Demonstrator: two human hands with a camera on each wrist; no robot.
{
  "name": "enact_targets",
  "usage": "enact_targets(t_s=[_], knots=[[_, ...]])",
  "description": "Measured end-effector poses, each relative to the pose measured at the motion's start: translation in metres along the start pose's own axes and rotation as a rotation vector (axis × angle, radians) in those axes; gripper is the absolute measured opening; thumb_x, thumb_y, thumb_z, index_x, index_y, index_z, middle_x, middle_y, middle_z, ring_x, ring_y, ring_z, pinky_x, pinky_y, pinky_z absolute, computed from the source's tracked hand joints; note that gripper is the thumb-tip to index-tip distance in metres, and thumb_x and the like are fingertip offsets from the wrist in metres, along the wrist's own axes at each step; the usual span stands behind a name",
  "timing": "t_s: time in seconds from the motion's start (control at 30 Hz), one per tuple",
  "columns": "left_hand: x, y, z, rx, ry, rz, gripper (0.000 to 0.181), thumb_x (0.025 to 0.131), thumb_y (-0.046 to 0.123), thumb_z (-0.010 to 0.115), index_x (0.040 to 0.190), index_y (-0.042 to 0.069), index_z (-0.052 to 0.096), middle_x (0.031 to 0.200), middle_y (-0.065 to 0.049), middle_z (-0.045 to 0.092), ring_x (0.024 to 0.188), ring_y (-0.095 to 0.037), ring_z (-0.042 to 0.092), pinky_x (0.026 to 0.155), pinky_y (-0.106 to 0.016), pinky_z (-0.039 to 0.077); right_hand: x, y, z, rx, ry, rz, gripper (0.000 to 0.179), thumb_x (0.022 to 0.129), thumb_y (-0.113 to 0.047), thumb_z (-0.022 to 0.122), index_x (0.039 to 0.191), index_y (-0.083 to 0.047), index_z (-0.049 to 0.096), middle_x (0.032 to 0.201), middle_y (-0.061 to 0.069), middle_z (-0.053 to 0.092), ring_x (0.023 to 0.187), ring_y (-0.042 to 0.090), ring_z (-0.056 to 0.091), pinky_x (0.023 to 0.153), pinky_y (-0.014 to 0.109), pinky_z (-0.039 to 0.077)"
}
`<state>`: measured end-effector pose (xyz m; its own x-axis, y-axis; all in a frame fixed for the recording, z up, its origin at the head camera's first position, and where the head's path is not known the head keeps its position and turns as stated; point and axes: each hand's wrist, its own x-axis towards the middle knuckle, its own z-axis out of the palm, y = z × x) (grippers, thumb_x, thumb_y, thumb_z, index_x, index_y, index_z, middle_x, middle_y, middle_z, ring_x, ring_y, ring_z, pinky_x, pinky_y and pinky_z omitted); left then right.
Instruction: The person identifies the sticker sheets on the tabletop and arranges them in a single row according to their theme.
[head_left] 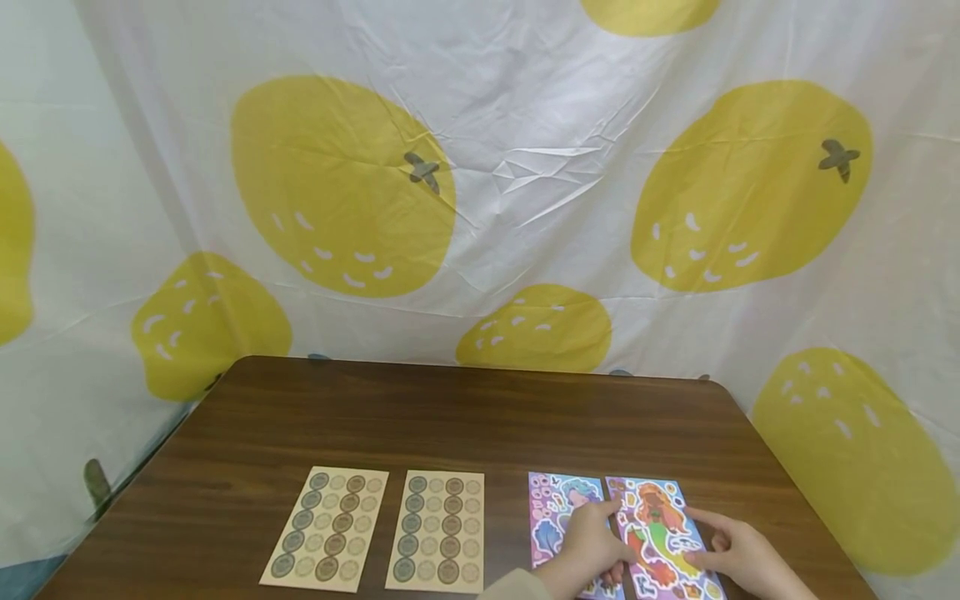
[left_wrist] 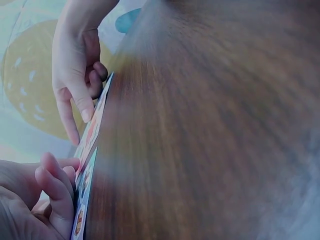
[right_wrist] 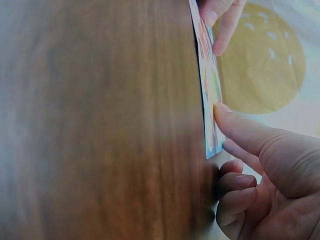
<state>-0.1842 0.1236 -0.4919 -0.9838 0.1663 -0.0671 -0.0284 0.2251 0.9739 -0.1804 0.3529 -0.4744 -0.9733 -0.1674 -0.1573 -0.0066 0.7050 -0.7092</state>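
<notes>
A mermaid sticker sheet point(head_left: 660, 533) with an orange-haired figure lies on the table between both hands. My left hand point(head_left: 588, 542) reaches across a second sticker sheet point(head_left: 546, 525) with a blue-haired figure, its index finger and thumb touching the first sheet's left edge. My right hand point(head_left: 738, 554) touches the opposite edge with a spread thumb and index finger, the other fingers curled under. In the right wrist view, the right thumb point(right_wrist: 235, 120) rests on the sheet point(right_wrist: 211, 90). The left hand and forearm cover part of the blue-haired sheet.
Two beige sheets of round stickers, one slanted point(head_left: 326, 529) and one straighter point(head_left: 437, 532), lie to the left on the brown wooden table point(head_left: 465, 417). A white curtain point(head_left: 525, 108) with yellow fruit prints hangs behind and beside the table.
</notes>
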Motion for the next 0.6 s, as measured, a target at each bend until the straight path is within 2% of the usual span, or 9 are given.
enact_targets(t_s=[0.2, 0.47, 0.6], knots=[[-0.001, 0.001, 0.001, -0.026, -0.002, -0.017, 0.063, 0.063, -0.01, 0.08, 0.122, -0.004, 0.061, 0.037, -0.003, 0.049, 0.025, -0.006, 0.038, 0.029, -0.025, 0.042, 0.0, 0.001, -0.001, -0.02, 0.001, -0.022, 0.076, 0.081, -0.026, 0.076, 0.137, 0.011, 0.041, 0.065, 0.001, 0.043, 0.054, 0.01, 0.041, 0.046, 0.021, 0.037], [-0.005, 0.006, -0.005, -0.075, -0.04, -0.076, 0.061, 0.066, -0.009, 0.079, 0.123, 0.003, 0.062, 0.042, -0.006, 0.054, 0.028, -0.008, 0.042, 0.029, -0.021, 0.041, -0.002, 0.002, 0.003, 0.071, -0.011, 0.025, 0.08, 0.082, -0.031, 0.075, 0.139, 0.01, 0.038, 0.07, 0.005, 0.049, 0.056, 0.013, 0.049, 0.046, 0.023, 0.044], [-0.007, 0.012, -0.007, -0.079, -0.061, -0.106, 0.059, 0.068, -0.008, 0.078, 0.123, 0.006, 0.063, 0.044, -0.007, 0.055, 0.03, -0.008, 0.043, 0.03, -0.018, 0.039, -0.002, 0.001, 0.003, 0.064, -0.002, -0.003, 0.074, 0.085, -0.03, 0.072, 0.137, 0.011, 0.04, 0.07, 0.005, 0.052, 0.051, 0.009, 0.046, 0.044, 0.023, 0.043]])
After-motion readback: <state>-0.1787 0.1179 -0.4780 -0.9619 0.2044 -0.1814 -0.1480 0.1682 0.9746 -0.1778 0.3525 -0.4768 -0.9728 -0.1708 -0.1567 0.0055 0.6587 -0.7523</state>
